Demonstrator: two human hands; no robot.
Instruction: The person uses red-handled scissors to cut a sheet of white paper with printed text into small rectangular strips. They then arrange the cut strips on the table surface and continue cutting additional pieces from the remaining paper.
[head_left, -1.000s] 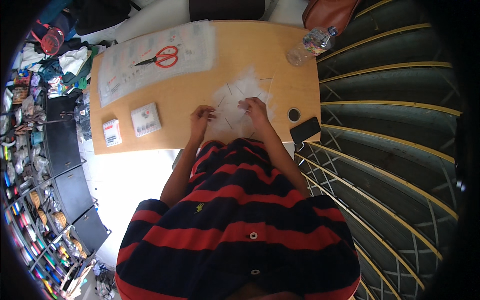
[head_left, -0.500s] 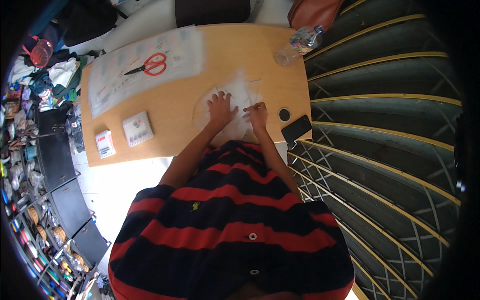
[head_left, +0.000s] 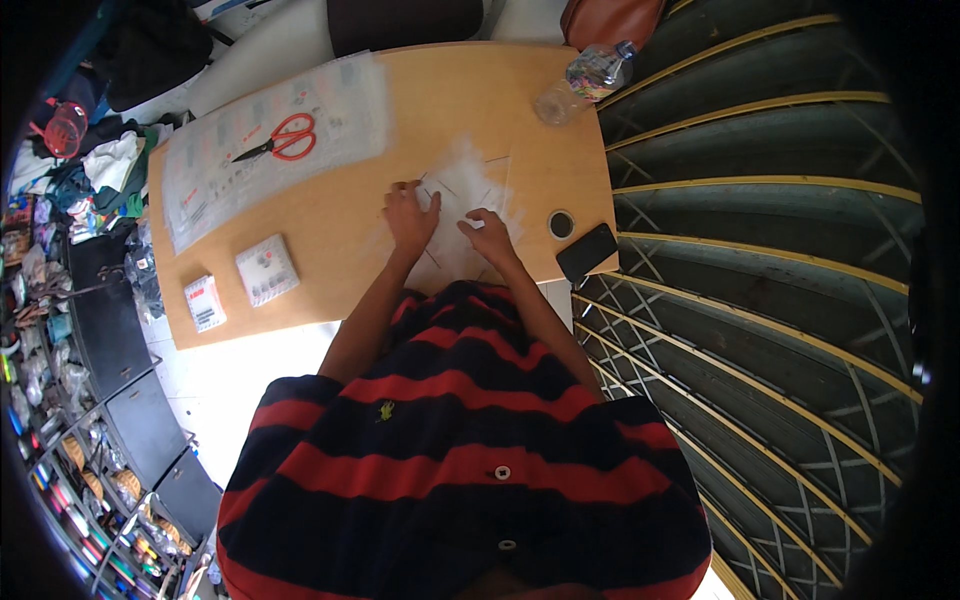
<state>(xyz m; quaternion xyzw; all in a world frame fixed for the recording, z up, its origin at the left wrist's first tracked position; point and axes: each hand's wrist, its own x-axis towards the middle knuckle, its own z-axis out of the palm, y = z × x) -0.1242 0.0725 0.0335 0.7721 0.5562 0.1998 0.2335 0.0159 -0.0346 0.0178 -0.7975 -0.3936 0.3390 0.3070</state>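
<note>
Both grips are lying spread and flat on a sheet of white paper (head_left: 465, 205): the left hand (head_left: 408, 215) is pressing down with its fingers fanned open, and the right hand (head_left: 487, 232) is resting beside it with its fingers loosely bent, the tips touching the sheet. Neither hand is closing around anything. The paper is lying near the front edge of the wooden bench (head_left: 340, 215), just in front of the person's striped red and dark shirt (head_left: 460, 450), and its creases are showing as faint dark lines. Both forearms are coming up from the shirt and narrowing toward each other over the paper, wrists low, palms facing down.

To the right of the paper, a small dark round object (head_left: 561, 223) is sitting on the bench, and just beyond it a black phone (head_left: 587, 252) is lying at the bench corner. To the left of the paper, well apart from it, a white square packet (head_left: 267, 269) and a smaller white packet (head_left: 204, 303) are lying near the front edge. Farther from the paper, toward the back left, red-handled scissors (head_left: 280, 139) are resting on a clear plastic printed sheet (head_left: 270, 140). At the back right corner, well beyond the paper, a clear plastic bottle (head_left: 585, 80) is lying on its side.

Nothing is lying between the hands and the paper.
</note>
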